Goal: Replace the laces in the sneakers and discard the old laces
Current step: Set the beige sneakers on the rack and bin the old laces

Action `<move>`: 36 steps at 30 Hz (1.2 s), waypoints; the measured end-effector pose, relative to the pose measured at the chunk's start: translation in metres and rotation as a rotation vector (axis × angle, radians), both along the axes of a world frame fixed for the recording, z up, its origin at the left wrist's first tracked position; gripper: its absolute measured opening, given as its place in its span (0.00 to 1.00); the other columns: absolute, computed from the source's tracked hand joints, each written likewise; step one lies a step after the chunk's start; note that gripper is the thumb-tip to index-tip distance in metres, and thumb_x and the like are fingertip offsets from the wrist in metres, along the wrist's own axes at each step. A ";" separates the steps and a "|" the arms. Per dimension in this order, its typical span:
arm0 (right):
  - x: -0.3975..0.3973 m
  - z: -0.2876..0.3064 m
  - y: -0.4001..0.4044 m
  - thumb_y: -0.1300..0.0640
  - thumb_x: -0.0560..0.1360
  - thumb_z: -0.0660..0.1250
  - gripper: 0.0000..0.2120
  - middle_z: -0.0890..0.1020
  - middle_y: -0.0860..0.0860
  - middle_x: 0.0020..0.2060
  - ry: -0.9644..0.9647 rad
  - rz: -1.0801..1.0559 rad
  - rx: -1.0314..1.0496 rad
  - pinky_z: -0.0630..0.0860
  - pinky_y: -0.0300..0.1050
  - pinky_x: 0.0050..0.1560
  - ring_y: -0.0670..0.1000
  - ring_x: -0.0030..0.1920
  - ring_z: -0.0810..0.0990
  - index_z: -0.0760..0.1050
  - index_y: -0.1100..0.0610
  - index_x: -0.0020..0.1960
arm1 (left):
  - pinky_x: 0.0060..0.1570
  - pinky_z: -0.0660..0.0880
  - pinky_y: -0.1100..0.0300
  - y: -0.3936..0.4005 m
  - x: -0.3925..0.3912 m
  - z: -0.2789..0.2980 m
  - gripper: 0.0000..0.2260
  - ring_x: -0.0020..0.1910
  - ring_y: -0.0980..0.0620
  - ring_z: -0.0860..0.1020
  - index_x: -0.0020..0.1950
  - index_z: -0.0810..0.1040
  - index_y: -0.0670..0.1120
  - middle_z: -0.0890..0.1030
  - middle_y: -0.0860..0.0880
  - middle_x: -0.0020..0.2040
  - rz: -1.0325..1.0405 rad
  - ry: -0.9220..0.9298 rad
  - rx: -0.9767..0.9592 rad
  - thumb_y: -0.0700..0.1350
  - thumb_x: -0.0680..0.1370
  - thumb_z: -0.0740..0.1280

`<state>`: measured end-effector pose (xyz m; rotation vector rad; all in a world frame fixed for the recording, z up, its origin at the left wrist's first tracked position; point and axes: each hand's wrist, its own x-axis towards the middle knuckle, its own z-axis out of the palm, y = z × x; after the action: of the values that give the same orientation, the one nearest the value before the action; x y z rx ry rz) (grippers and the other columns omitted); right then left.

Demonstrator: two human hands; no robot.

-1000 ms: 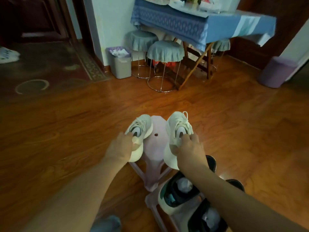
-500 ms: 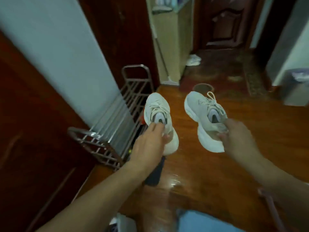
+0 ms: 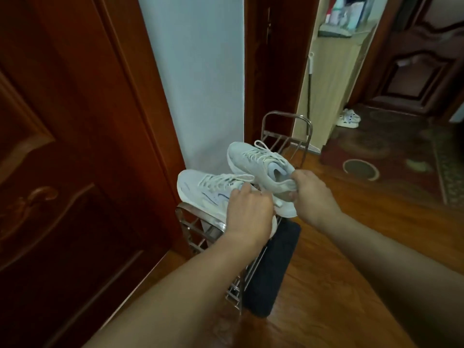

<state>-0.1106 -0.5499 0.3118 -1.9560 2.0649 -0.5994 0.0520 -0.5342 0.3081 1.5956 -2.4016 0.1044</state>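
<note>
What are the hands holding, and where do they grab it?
Each holds one white sneaker by its heel end: left hand the left sneaker, right hand the right sneaker.

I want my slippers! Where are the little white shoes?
In the head view, far right, the little white shoes sit on the dark rug, beyond the metal rack.

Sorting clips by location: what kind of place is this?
Likely a home entryway or hallway: a metal shoe rack against the wall, wooden doors, wood floor and sandals by another door.
</note>
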 end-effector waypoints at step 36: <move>0.048 -0.088 0.153 0.65 0.79 0.60 0.23 0.77 0.57 0.57 -0.369 -0.243 0.518 0.73 0.45 0.47 0.59 0.54 0.77 0.65 0.57 0.74 | 0.53 0.69 0.56 0.203 0.119 -0.112 0.09 0.54 0.55 0.72 0.58 0.81 0.50 0.77 0.55 0.52 0.265 0.516 0.252 0.40 0.81 0.65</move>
<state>-0.0629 -0.3971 0.2240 -1.2214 1.9773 -0.3794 0.1709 -0.3313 0.1958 1.7731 -1.8575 -0.5168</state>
